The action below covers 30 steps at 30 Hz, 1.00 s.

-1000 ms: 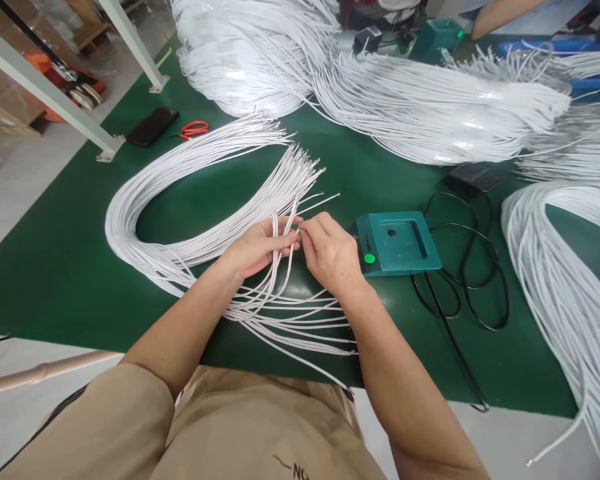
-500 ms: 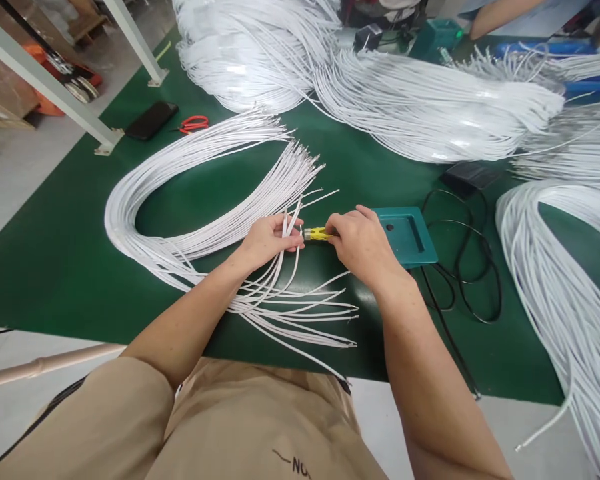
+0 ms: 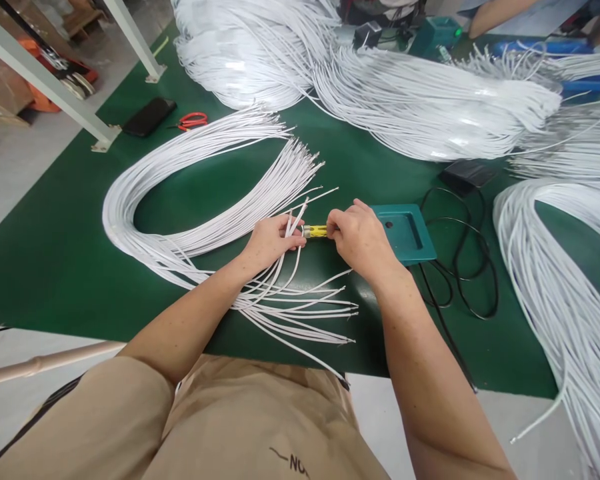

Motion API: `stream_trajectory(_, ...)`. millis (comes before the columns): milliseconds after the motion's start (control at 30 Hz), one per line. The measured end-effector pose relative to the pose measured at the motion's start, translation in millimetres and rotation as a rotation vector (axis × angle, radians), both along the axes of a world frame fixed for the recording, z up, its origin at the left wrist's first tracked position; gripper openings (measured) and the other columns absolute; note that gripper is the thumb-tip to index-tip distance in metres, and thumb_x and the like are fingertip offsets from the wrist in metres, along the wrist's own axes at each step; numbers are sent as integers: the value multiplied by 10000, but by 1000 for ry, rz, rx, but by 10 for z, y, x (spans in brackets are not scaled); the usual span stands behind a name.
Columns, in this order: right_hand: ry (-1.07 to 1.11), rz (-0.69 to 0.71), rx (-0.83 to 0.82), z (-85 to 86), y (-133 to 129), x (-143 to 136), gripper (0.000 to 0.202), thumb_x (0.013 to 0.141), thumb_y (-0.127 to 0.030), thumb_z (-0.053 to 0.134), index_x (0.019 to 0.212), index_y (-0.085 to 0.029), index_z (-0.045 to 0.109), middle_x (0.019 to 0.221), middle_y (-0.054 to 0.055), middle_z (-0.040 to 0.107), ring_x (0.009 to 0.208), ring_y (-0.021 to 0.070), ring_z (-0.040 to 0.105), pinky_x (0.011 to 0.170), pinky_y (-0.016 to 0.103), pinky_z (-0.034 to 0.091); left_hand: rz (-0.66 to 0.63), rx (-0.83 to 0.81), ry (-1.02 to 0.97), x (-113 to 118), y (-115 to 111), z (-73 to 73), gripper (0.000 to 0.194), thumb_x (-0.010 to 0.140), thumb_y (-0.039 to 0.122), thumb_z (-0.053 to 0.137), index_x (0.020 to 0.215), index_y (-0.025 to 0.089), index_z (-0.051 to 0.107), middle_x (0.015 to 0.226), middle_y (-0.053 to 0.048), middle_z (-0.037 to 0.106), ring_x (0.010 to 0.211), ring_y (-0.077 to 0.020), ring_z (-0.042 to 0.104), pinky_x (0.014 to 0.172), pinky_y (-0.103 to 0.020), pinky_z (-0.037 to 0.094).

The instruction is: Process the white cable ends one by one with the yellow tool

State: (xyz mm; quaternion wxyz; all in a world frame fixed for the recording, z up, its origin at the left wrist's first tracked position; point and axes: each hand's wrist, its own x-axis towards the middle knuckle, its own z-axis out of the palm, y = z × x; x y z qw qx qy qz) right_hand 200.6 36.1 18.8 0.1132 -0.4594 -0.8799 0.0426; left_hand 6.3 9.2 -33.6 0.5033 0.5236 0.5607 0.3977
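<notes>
My left hand (image 3: 270,241) is closed on a few white wires (image 3: 301,208), whose ends stick up above the thumb and fingers. In the fingers of my right hand (image 3: 363,241) is a small yellow tool (image 3: 318,231) with a silver metal end. That end points left and meets a wire at my left fingertips; the exact contact is too small to make out. A looped bundle of white wires (image 3: 116,210) curves round to the left. Several separated wires (image 3: 325,310) fan out below my hands.
A teal tray-like device (image 3: 429,245) with a black cable (image 3: 495,293) stands right of my right hand. Red-handled scissors (image 3: 193,120) and a black phone (image 3: 150,117) lie at the back left. Large wire bundles (image 3: 430,107) cover the far side; another bundle (image 3: 535,253) hangs over the right edge. A person's arm (image 3: 500,15) shows behind.
Both hands keep their grips and have barely moved. The wire ends in my left hand have shifted slightly right and tilt a little more. The whole view has moved a touch.
</notes>
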Motion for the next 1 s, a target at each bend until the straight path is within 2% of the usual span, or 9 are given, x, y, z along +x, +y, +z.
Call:
stream_trajectory(100,23,-57,68,4,-49,44,133,840,-150,529,910,-176,639,907,78,686,1031,247,571,1140,521,188,1,-7,10,8,0,9,387,627,213,757,1006,176,687,783,-23,711,625,-156,669,674,-309,547)
stream_trajectory(200,8,-252,230,-57,-94,103,273,899,-218,488,1139,-133,585,1243,169,596,1287,334,415,1106,643,121,-9,-35,-3,13,4,35,390,625,201,753,1007,167,681,755,-14,702,642,-164,678,694,-319,553)
stream_trajectory(267,-30,-343,271,-113,-103,131,351,920,-228,451,1244,-112,524,1347,202,513,1330,354,365,1084,665,144,-23,-47,-11,2,8,61,374,633,203,749,997,159,675,755,-14,700,673,-174,691,723,-330,557)
stream_trajectory(400,-39,-350,258,-129,-96,127,362,919,-224,458,1255,-105,520,1349,200,510,1323,344,373,1091,642,159,-8,-65,-42,-67,17,126,361,649,217,749,991,137,663,757,-18,690,701,-181,699,717,-325,557)
stream_trajectory(500,94,-259,236,-21,-171,28,308,920,-218,466,1188,-110,576,1282,178,569,1227,308,458,1070,540,265,9,-41,-129,-126,26,171,392,647,233,768,1010,132,660,768,-14,670,718,-177,694,673,-291,547)
stream_trajectory(600,226,30,94,101,-378,-172,243,944,-223,432,1034,-142,644,1037,114,672,971,226,557,873,363,419,-16,9,-227,-154,27,211,414,633,254,795,1015,147,673,856,-25,680,698,-138,661,645,-257,528)
stream_trajectory(733,101,398,-5,151,-702,-469,196,891,-146,465,816,-157,646,807,73,655,806,215,548,729,348,389,-70,16,-262,-150,10,267,407,651,261,795,1030,169,680,1069,-65,691,670,-100,631,593,-218,495)
stream_trajectory(800,3,442,-18,142,-800,-564,187,856,-94,463,800,-138,635,780,89,645,788,227,546,694,358,367,-72,15,-283,-144,0,287,398,661,260,792,1028,171,667,1067,-71,695,687,-111,646,567,-205,477)
stream_trajectory(1000,-149,371,-74,128,-897,-679,219,826,-33,440,829,-78,655,797,148,652,875,273,571,691,368,378,-67,10,-335,-131,-9,294,391,681,254,784,1044,178,658,921,-43,708,706,-115,652,599,-203,472)
